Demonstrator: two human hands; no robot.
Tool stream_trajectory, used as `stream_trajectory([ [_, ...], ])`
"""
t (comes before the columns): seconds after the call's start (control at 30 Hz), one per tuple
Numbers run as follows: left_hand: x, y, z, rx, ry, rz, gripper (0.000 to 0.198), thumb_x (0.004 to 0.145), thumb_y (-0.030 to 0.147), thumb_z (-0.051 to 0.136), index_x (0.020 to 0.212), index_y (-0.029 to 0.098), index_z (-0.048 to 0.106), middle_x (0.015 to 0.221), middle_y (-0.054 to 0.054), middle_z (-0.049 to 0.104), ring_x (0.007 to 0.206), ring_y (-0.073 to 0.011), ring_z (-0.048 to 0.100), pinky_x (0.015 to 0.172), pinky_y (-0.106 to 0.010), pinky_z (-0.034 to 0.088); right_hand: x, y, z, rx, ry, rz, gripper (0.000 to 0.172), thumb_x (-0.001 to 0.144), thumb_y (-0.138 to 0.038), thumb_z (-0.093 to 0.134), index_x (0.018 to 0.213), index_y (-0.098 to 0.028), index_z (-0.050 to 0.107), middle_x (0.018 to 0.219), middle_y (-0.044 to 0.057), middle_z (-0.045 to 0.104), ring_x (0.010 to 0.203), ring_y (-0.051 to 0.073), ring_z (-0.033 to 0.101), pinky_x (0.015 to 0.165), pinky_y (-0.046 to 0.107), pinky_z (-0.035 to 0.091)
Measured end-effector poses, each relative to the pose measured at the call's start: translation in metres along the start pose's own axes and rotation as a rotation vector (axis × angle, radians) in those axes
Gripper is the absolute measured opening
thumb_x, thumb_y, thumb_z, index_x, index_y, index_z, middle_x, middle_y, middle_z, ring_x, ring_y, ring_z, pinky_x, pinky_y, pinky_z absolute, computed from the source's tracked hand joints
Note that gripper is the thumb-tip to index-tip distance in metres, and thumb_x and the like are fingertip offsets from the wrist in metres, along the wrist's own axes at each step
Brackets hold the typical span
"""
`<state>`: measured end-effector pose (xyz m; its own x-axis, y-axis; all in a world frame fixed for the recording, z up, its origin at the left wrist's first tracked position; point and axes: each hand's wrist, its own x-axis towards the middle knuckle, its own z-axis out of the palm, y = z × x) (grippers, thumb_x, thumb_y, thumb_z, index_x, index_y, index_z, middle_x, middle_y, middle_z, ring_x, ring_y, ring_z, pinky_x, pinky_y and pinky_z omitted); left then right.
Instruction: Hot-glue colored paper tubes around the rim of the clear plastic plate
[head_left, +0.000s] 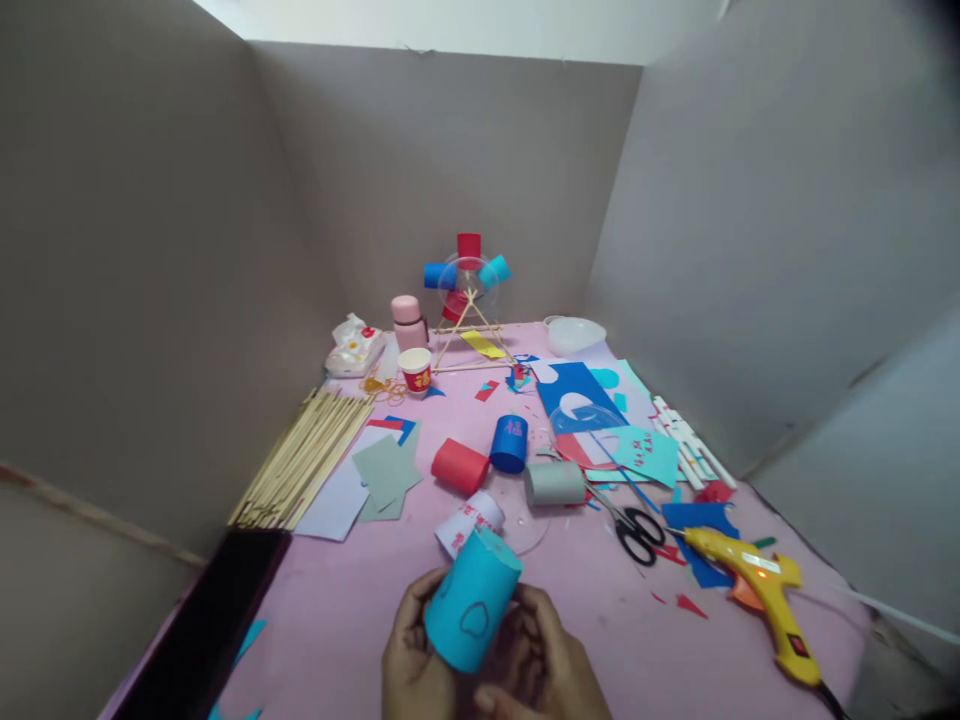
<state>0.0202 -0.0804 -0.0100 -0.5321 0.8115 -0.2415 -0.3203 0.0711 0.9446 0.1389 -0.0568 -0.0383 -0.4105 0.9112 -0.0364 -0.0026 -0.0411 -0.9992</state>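
A light-blue paper cylinder (472, 600) with a heart outline drawn on its side is tilted between my hands, above the front of the table. My left hand (420, 650) grips it from the left. My right hand (544, 660) has its fingers curled behind the cylinder's right side; part of them is hidden. Just beyond stands a white paper cylinder (456, 527) with red writing, partly covered by the blue one. Further back lie a red cylinder (459, 467) and a grey cylinder (555, 484), with a dark-blue cylinder (509, 445) upright between them.
Scissors (634, 530) and a yellow glue gun (757, 580) lie to the right. Wooden sticks (311, 455) and grey paper (386, 470) are at left. A stick-framed wheel (469, 290), pink bottle (409, 322) and paper cup (415, 372) stand at the back. Markers (694, 440) line the right edge.
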Motion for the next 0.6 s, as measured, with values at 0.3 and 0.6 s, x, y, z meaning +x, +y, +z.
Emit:
stream_trajectory([
  [0.3, -0.005, -0.028, 0.027, 0.063, -0.1, 0.176, 0.037, 0.067, 0.039, 0.074, 0.093, 0.024, 0.052, 0.081, 0.001, 0.065, 0.072, -0.0163, 0.065, 0.066, -0.026, 0.054, -0.003, 0.008, -0.012, -0.002, 0.26, -0.119, 0.03, 0.076, -0.038, 0.058, 0.1, -0.02, 0.056, 0.068, 0.001, 0.066, 0.057, 0.018, 0.058, 0.053, 0.026, 0.04],
  [0.6, -0.01, -0.053, 0.027, 0.311, -0.218, 0.381, 0.034, 0.081, 0.053, 0.056, 0.097, 0.024, 0.054, 0.095, -0.005, 0.062, 0.083, -0.0181, 0.066, 0.075, -0.028, 0.057, 0.009, -0.002, -0.028, 0.342, 0.363, 0.105, 0.005, 0.063, -0.02, 0.057, 0.066, -0.017, 0.061, 0.059, -0.004, 0.056, 0.059, 0.013, 0.047, 0.057, 0.024, 0.041],
])
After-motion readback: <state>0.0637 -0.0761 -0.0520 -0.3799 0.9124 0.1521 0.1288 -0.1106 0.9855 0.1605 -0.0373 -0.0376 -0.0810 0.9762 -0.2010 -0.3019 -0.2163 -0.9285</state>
